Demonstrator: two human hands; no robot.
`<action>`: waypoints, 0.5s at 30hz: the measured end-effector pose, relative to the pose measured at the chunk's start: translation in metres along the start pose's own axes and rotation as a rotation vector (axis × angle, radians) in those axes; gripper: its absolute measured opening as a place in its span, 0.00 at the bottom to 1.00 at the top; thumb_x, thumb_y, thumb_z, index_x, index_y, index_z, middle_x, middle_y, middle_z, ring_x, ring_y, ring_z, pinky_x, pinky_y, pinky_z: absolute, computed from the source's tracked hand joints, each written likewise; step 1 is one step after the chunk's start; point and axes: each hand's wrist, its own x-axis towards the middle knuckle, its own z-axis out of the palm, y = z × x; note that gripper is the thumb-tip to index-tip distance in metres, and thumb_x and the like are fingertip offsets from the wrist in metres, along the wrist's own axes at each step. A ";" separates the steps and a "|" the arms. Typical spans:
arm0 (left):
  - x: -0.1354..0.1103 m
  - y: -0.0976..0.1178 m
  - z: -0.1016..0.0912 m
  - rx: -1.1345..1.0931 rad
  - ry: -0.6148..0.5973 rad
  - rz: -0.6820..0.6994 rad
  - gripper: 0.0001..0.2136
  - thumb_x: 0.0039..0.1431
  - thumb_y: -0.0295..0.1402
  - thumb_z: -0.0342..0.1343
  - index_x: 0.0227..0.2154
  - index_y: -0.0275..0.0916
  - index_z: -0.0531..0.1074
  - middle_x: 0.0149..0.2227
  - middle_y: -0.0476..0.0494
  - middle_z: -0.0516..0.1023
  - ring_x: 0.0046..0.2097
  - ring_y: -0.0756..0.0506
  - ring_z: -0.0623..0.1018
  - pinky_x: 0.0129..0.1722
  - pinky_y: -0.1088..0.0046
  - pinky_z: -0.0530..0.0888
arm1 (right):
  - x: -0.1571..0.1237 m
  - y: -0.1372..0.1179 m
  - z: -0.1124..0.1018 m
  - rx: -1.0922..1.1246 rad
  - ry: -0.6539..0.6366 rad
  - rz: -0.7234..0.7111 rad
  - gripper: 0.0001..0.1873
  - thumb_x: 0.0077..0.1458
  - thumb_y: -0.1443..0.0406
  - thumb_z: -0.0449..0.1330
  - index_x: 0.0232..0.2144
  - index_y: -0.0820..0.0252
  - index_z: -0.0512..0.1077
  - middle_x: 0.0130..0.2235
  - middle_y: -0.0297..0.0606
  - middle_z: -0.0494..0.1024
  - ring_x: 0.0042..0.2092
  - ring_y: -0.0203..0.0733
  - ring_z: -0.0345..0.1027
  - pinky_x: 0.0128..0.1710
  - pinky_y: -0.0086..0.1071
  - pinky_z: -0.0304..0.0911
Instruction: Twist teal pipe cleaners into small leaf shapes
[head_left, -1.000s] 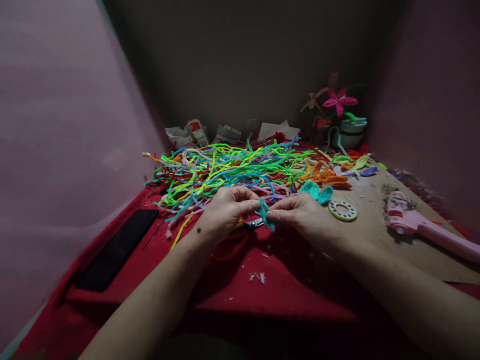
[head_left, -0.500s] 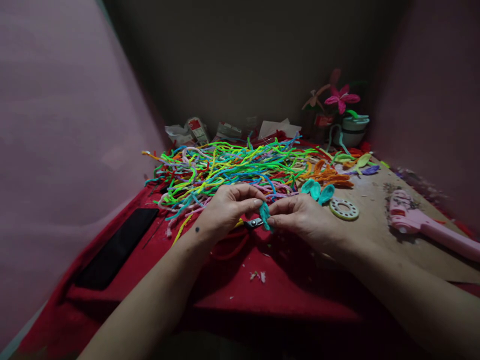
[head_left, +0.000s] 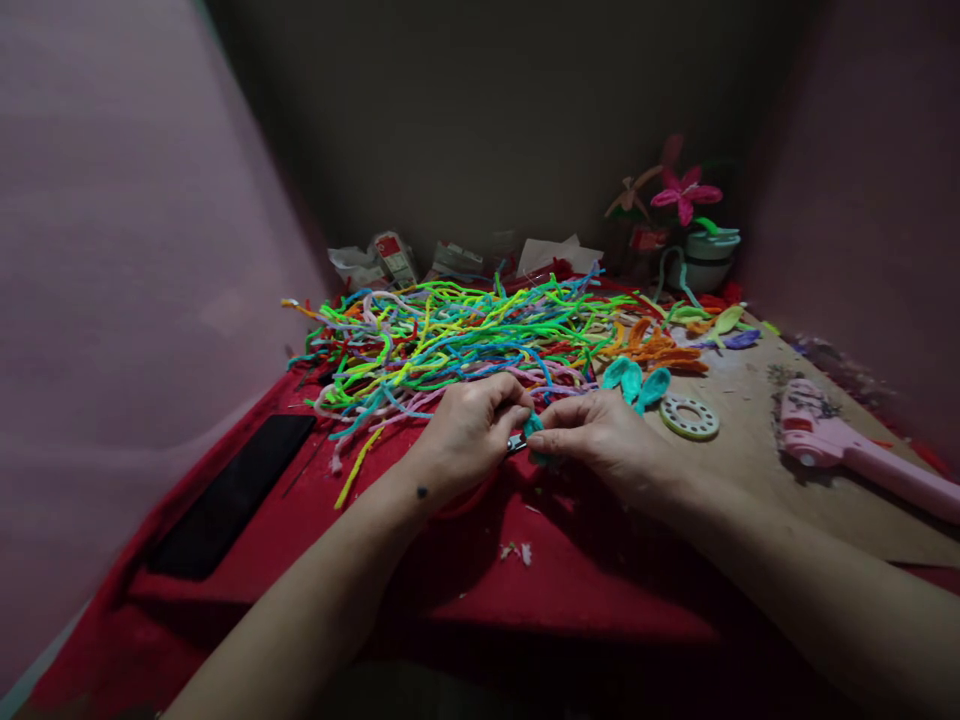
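Both hands meet over the red cloth (head_left: 570, 590) at the middle of the table. My left hand (head_left: 469, 435) and my right hand (head_left: 600, 440) pinch one small teal pipe-cleaner piece (head_left: 534, 428) between their fingertips; most of it is hidden by the fingers. A small metal tool (head_left: 516, 442) lies just under the left fingertips. Finished teal loops (head_left: 636, 380) lie right behind my right hand. A big heap of many-coloured pipe cleaners (head_left: 465, 340) spreads out behind both hands.
A white ring disc (head_left: 688, 418) and a pink glue gun (head_left: 847, 452) lie on the brown board (head_left: 757, 480) at right. Orange loops (head_left: 656, 350), a pot with a pink flower (head_left: 694, 225) and paper packets (head_left: 390, 262) stand at the back. A black phone (head_left: 232, 495) lies left.
The teal piece has been squeezed smaller between the fingertips and is now mostly covered. Both hands have shifted slightly right and closer together.
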 end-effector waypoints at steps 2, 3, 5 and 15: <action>0.000 0.000 0.001 -0.023 0.010 0.017 0.04 0.52 0.26 0.50 0.26 0.35 0.70 0.25 0.50 0.72 0.27 0.53 0.69 0.30 0.79 0.65 | 0.001 0.000 0.000 0.061 -0.015 0.027 0.11 0.42 0.61 0.61 0.18 0.64 0.69 0.16 0.31 0.66 0.19 0.30 0.55 0.20 0.28 0.49; 0.000 0.000 0.001 -0.057 0.004 0.010 0.05 0.52 0.27 0.51 0.26 0.35 0.71 0.25 0.50 0.73 0.27 0.53 0.69 0.30 0.79 0.66 | 0.001 0.000 -0.001 0.071 -0.013 0.028 0.12 0.42 0.61 0.61 0.17 0.64 0.68 0.16 0.31 0.66 0.18 0.30 0.55 0.20 0.28 0.49; 0.001 -0.001 -0.001 -0.134 -0.020 -0.018 0.06 0.53 0.29 0.51 0.27 0.35 0.72 0.26 0.49 0.74 0.28 0.53 0.70 0.30 0.79 0.67 | 0.001 -0.002 -0.002 0.058 0.005 -0.005 0.12 0.42 0.61 0.61 0.16 0.64 0.67 0.16 0.31 0.66 0.19 0.30 0.55 0.21 0.28 0.50; 0.001 0.003 -0.012 -0.249 -0.036 -0.150 0.07 0.49 0.34 0.56 0.23 0.36 0.74 0.21 0.50 0.69 0.25 0.52 0.67 0.26 0.77 0.63 | -0.005 -0.009 -0.002 -0.181 0.146 -0.222 0.12 0.47 0.62 0.58 0.17 0.63 0.68 0.18 0.29 0.60 0.23 0.30 0.50 0.23 0.27 0.47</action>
